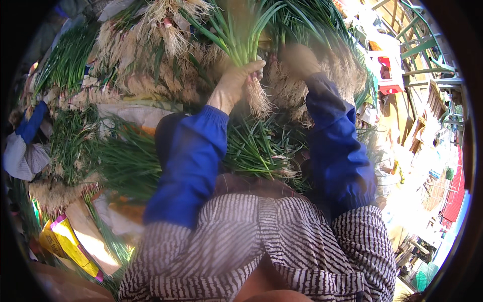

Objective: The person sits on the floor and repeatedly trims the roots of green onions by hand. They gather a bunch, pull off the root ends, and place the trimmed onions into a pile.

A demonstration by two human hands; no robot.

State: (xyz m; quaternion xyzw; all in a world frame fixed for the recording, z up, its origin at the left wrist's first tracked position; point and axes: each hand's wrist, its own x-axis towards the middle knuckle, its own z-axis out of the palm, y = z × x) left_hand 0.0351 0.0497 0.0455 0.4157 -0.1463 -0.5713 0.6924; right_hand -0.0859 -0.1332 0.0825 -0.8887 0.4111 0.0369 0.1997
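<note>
A bunch of spring onions [241, 49] stands leaves up in the grip of my left hand [236, 81], its pale roots [258, 98] hanging below my fist. My right hand [300, 60] is blurred, close to a heap of spring onions [328, 64] with long dangling roots. Whether its fingers hold anything is not clear. Below both hands, loose green leaves [260, 147] are strewn between my legs. A smear over the view dims the upper middle.
More rooted bunches [128, 64] are piled at the upper left, with cut greens [128, 158] lower down. A yellow printed bag [69, 245] lies at lower left. Another person's blue sleeve [34, 120] shows at far left. A red-and-white crate [385, 71] and metal frames [422, 49] stand at right.
</note>
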